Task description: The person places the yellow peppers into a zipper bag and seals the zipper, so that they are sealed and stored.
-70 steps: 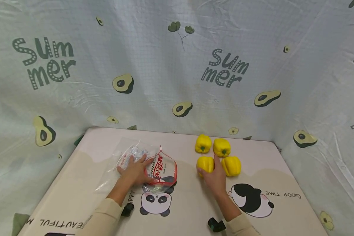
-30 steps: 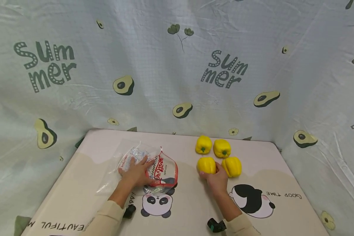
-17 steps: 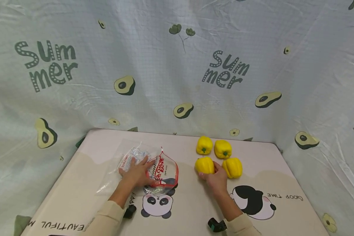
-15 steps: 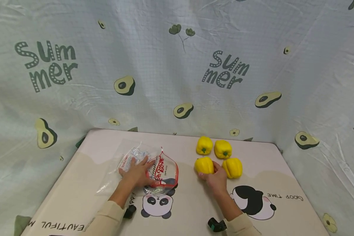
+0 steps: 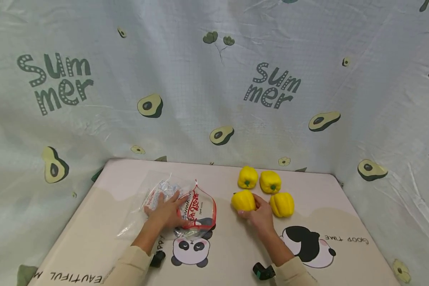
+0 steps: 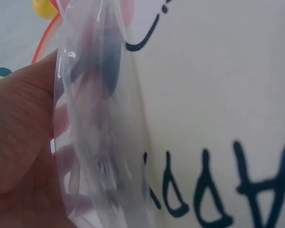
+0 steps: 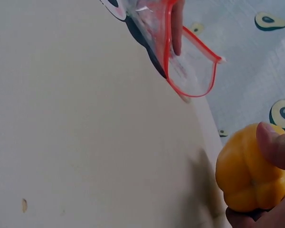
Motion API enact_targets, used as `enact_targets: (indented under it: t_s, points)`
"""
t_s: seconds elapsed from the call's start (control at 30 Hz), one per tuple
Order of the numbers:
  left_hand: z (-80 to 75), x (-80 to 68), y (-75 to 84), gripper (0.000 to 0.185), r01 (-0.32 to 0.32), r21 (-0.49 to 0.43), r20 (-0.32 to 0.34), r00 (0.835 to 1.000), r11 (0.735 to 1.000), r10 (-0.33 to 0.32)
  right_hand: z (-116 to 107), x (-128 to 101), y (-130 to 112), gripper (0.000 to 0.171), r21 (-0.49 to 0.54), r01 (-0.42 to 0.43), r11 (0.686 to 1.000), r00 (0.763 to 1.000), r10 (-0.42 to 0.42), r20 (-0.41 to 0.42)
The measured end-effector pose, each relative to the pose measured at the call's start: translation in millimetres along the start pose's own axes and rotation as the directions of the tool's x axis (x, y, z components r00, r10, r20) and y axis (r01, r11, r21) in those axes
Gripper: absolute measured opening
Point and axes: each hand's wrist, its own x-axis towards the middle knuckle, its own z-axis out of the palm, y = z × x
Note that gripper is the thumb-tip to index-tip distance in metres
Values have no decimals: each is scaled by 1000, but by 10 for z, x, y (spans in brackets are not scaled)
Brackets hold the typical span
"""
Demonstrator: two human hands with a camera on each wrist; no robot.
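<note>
My right hand (image 5: 258, 212) grips a yellow bell pepper (image 5: 242, 200) and holds it just off the mat, left of the other peppers; the right wrist view shows the same pepper (image 7: 249, 171) with my thumb (image 7: 277, 143) over it. My left hand (image 5: 166, 211) lies with straight fingers on a clear plastic bag (image 5: 196, 206) with a red rim, whose mouth faces right. Close up, the bag (image 6: 99, 133) stands against my palm. In the right wrist view the bag's red rim (image 7: 192, 61) gapes.
Three more yellow peppers (image 5: 270, 181) sit at the back right of the mat (image 5: 236, 246), which has panda prints. An avocado-patterned cloth (image 5: 214, 79) walls in the back and sides. Black wrist-camera mounts (image 5: 262, 272) show near the front edge.
My right hand has closed round the front-left pepper and carried it left, away from the other three. The left hand has stayed on the bag.
</note>
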Motion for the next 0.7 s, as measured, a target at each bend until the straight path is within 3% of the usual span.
enact_targets:
  t_s: [0.37,0.7]
  points:
    - [38,-13,-55,99,1,5,-5,1000,1000,-1,61,-1,-28,82,19,8,1000,997,-9,71]
    - [37,16,-10,96,12,5,4,1000,1000,-12,96,-2,-41,83,22,22,1000,994,-24,103]
